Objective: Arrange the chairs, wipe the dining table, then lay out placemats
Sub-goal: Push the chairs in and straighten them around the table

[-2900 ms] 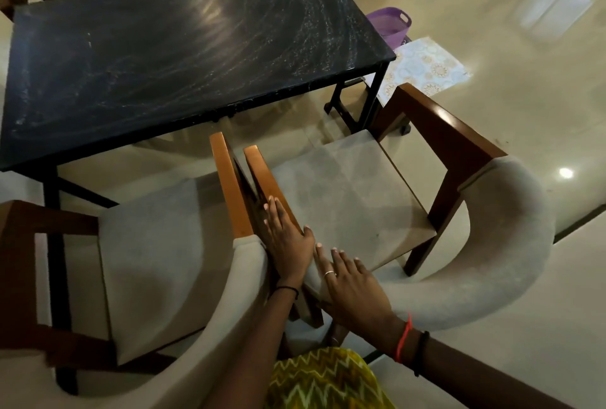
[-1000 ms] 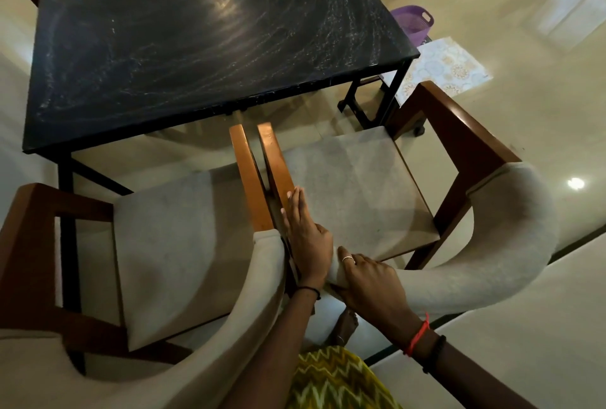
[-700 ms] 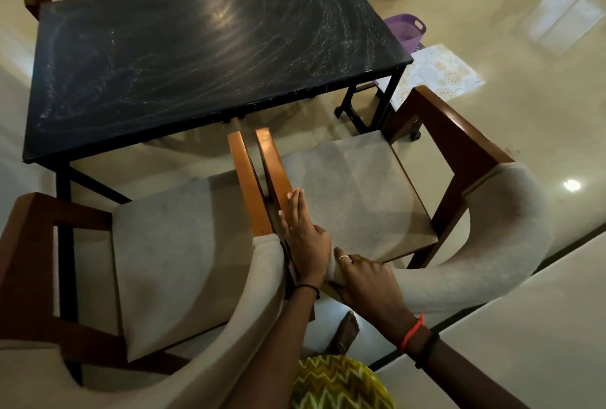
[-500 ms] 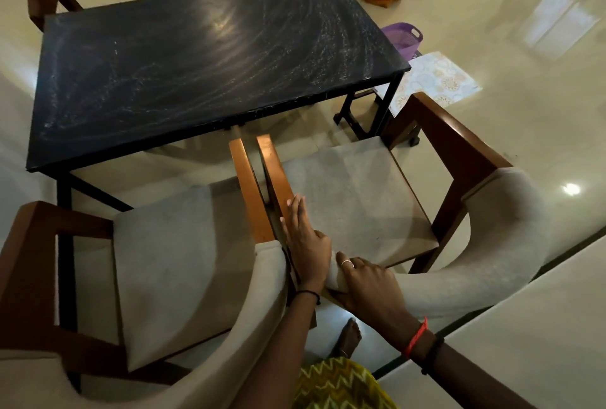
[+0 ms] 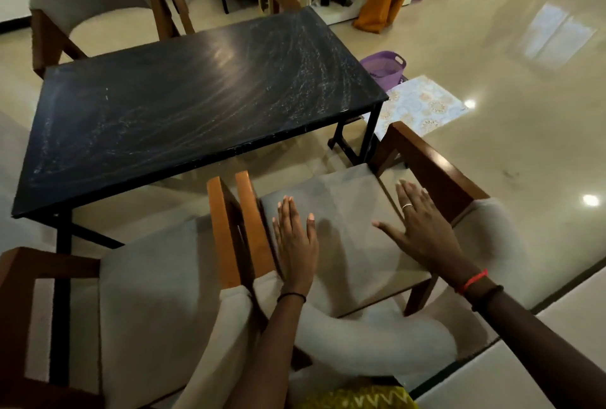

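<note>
Your left hand (image 5: 296, 244) lies flat, fingers straight and together, on the chair (image 5: 354, 264) along the inner face of its left armrest (image 5: 252, 221). Your right hand (image 5: 423, 231) is spread, fingers apart, over the right side of the seat cushion (image 5: 341, 212). Neither holds anything (whether the right palm actually touches the fabric, I cannot tell).

The chair stands at the near long side of the dining table (image 5: 196, 97), its seat clear of the top and not tucked under. Its left armrest sits just beside the armrest of the second chair (image 5: 157, 294).

Expect this chair to be fairly heavy and rigid: a solid wood frame that should not flex. The cushion and the padded backrest (image 5: 377, 343) are soft and will give under your palms, so pressing there wastes effort. Take hold of the wood instead, one hand around each armrest, the right one (image 5: 436, 169) included, or grip under the curve of the backrest. The glossy floor (image 5: 492, 244) looks slick, so the legs will likely slide rather than need lifting.

The placemat (image 5: 423, 103) lies on the floor past the table's right end, near a purple tub (image 5: 385, 66). It looks thin and floppy.
</note>
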